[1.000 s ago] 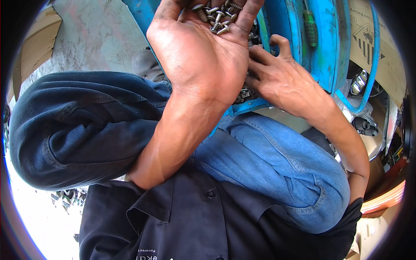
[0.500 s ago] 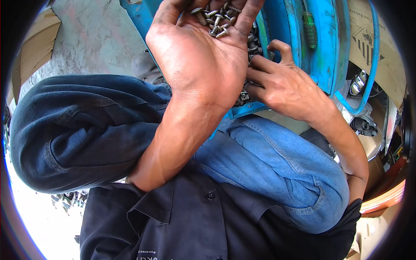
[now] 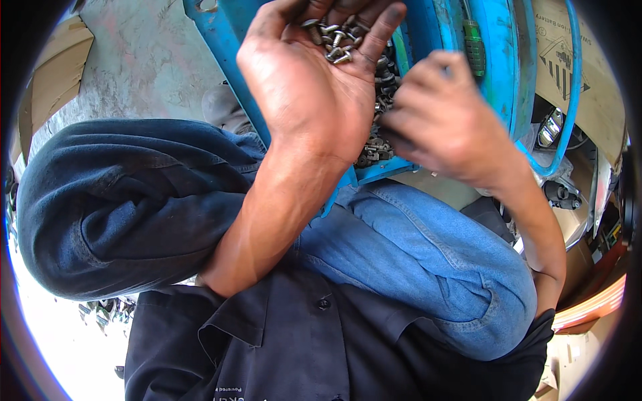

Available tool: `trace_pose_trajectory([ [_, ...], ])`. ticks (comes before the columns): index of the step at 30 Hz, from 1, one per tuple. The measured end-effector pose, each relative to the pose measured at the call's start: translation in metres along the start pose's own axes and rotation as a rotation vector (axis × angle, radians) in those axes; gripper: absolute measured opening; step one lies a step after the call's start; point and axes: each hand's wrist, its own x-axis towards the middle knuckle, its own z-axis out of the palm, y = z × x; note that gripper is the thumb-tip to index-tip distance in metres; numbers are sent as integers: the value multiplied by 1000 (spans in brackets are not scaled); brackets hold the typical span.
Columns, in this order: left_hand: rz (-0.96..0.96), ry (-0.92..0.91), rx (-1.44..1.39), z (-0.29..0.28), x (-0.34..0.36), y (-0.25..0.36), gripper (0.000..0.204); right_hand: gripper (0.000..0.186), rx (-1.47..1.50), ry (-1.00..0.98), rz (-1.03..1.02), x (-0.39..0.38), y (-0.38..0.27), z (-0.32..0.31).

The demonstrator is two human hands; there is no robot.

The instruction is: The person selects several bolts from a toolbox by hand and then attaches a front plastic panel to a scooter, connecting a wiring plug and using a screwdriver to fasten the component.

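My left hand is raised palm up at the top centre, cupped around several small metal screws lying on its fingers. My right hand is blurred just to the right, fingers bunched together beside a pile of more screws in a blue tray. Whether it pinches a screw I cannot tell. Both hands are over my knees in blue jeans.
A blue painted metal frame with a green-handled tool stands behind the hands. A blue hose curves at right past cardboard and chromed parts. Concrete floor lies at upper left.
My right hand has lifted off the screw pile and moved up and right, now blurred. My left hand has tilted slightly, still holding screws.
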Motion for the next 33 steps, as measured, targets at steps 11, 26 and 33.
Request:
trace_pose_trajectory([
  [11,-218,-169,-109,-25,9,-6,34,29,311,580,100,23,15,-39],
  [26,25,105,22,-10,5,-4,30,10,-122,-59,179,-6,-32,31],
  [33,45,140,48,-8,5,-2,30,10,-88,-108,198,-6,-37,36],
])
